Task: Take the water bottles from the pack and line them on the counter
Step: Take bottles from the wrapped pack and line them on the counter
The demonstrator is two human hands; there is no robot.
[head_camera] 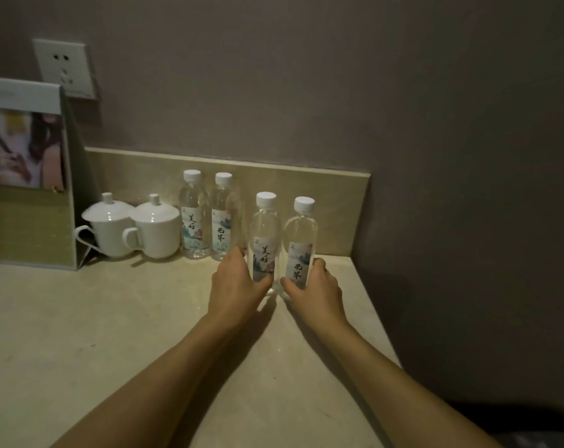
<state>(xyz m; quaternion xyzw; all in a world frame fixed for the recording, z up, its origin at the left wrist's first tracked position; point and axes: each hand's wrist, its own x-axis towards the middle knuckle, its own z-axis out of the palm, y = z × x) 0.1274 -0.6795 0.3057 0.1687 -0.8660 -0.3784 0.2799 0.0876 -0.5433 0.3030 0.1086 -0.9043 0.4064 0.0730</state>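
Head view: four clear plastic water bottles, upright on beige stone surface.
Left hand fingers wrap front-left bottle; right hand fingers wrap front-right bottle; two rear bottles beside white lidded cups.

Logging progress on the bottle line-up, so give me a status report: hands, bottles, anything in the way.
Left hand and right hand each grip one front bottle, upright. Two back bottles stand at the backsplash beside two lidded cups. Nothing in the way.

2 lidded cups, wall socket
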